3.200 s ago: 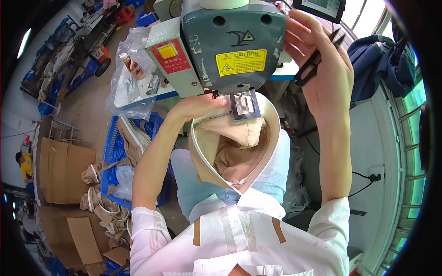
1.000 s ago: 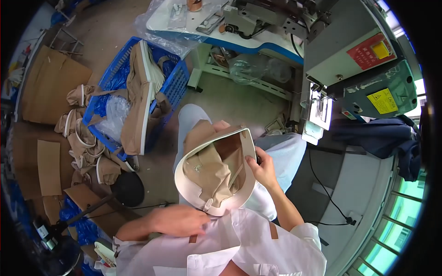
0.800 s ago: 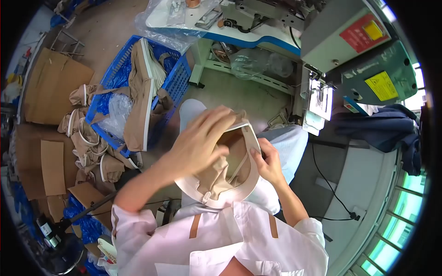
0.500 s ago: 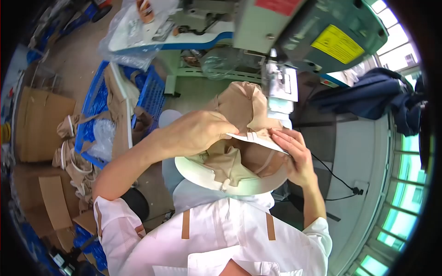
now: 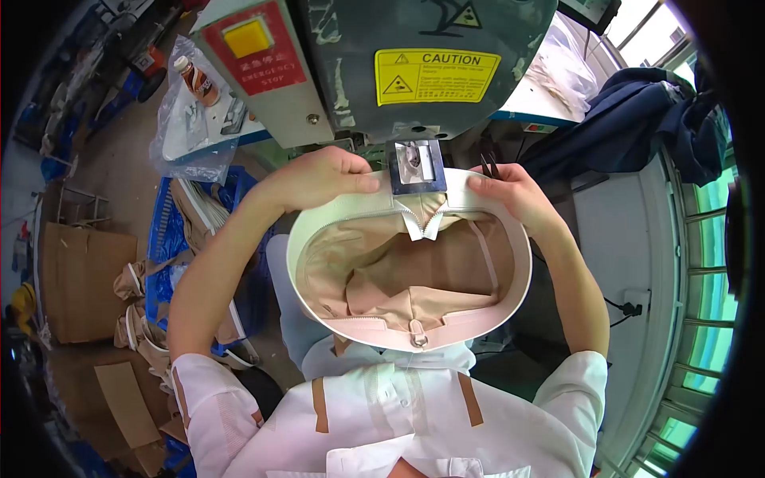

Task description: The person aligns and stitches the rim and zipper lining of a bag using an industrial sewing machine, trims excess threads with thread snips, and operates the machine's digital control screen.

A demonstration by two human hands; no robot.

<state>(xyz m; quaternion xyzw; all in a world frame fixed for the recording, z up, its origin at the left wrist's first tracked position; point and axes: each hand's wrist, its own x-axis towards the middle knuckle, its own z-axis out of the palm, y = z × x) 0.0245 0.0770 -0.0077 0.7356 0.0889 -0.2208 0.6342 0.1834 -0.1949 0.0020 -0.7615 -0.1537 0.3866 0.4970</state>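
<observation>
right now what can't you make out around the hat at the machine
- Needle area: in the head view the metal clamp plate covers the spot where the hat band meets the machine.
- Right hand: dark tips show above the fingers; the tool's body is hidden in the grip.
- Red emergency stop label: small print too small to read.
- Bottle: label blurred at the lens edge.
- Machine top: cut off by the frame's upper edge.

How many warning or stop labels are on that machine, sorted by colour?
Yellow caution label: 1
Red emergency stop label: 1
Small yellow warning triangle: 1
Total: 3
</observation>
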